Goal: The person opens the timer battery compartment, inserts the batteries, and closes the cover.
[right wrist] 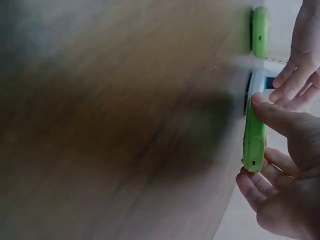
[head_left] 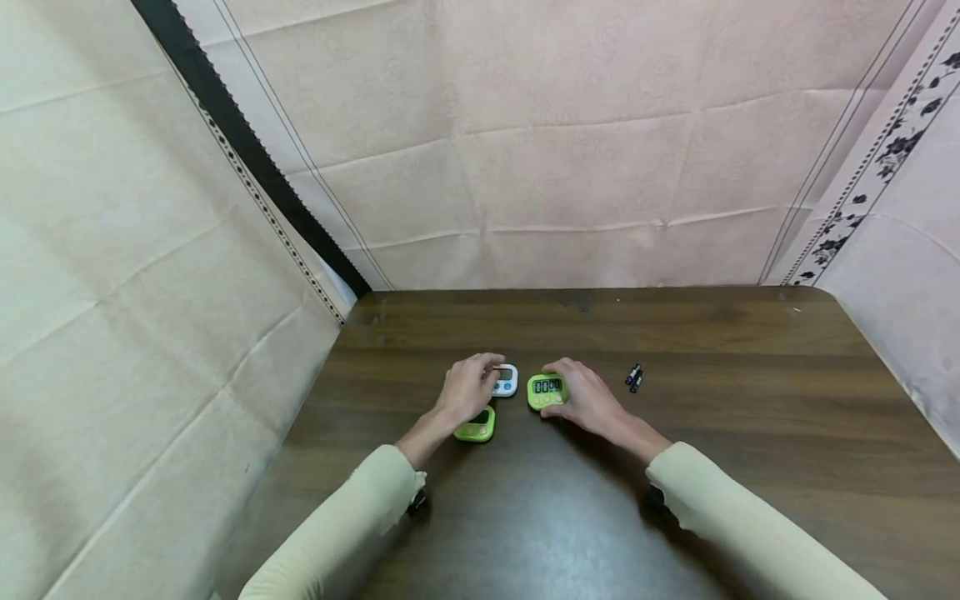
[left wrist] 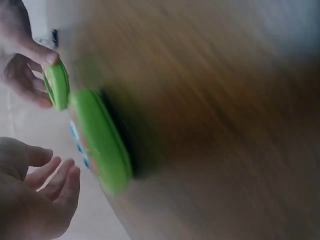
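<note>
My right hand (head_left: 588,398) pinches a green digital timer (head_left: 546,389) between thumb and fingers; its display is lit and seems to read zeros. In the right wrist view that timer (right wrist: 255,137) is held on edge, its thin side toward the camera. To its left my left hand (head_left: 468,387) hovers with loosely bent fingers beside a white timer (head_left: 507,382) with blue buttons, partly hidden by the hand. Contact there cannot be made out, though the left wrist view shows nothing in the fingers (left wrist: 60,182). Below the left hand lies a second green timer (head_left: 480,427), its display dark.
Two small dark batteries (head_left: 634,378) lie side by side, right of the right hand. The brown wooden table (head_left: 720,333) ends at a back edge against hanging pale cloth (head_left: 570,167). More cloth (head_left: 150,333) hangs along the left side.
</note>
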Demonstrator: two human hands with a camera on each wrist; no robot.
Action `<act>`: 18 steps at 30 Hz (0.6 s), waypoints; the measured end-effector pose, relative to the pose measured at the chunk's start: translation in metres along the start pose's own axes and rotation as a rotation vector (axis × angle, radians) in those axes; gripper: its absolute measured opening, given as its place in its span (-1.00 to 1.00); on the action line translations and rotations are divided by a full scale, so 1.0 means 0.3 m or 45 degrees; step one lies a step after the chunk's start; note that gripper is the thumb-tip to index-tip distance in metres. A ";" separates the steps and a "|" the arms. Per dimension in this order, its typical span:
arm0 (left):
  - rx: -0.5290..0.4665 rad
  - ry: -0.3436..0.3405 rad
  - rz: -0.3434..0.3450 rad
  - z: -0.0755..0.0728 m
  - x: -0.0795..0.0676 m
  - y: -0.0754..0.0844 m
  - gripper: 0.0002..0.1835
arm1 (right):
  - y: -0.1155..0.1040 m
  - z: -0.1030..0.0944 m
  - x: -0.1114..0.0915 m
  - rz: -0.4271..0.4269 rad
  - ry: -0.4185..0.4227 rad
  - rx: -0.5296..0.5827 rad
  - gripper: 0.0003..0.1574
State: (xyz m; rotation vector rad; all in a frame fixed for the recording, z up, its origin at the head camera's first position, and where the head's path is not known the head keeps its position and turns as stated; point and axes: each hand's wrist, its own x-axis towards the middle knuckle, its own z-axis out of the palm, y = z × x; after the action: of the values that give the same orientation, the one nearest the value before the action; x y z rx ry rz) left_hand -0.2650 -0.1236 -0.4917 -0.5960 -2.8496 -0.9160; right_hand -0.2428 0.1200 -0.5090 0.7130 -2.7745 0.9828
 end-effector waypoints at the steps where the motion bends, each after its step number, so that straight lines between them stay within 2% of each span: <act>1: 0.028 -0.022 0.003 -0.003 0.003 -0.013 -0.65 | 0.004 0.005 0.006 0.009 -0.011 -0.003 -0.14; 6: 0.127 -0.212 0.011 -0.008 0.012 -0.067 -0.46 | 0.016 0.027 0.024 0.039 -0.047 -0.017 -0.13; 9: 0.162 -0.309 0.017 -0.006 0.020 -0.089 -0.34 | 0.018 0.034 0.032 0.042 -0.056 -0.028 -0.05; 14: 0.183 -0.358 0.063 -0.010 0.036 -0.113 -0.27 | -0.003 0.051 0.069 -0.019 -0.104 0.013 0.13; 18: 0.187 -0.380 0.088 -0.020 0.042 -0.122 -0.29 | -0.029 0.073 0.109 -0.069 -0.155 0.053 0.04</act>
State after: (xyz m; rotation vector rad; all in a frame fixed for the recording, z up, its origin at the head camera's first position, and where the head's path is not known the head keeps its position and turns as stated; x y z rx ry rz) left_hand -0.2910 -0.1500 -0.5042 -0.8739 -3.0961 -0.6479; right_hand -0.2666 0.0875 -0.5129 0.8783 -2.8276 1.0228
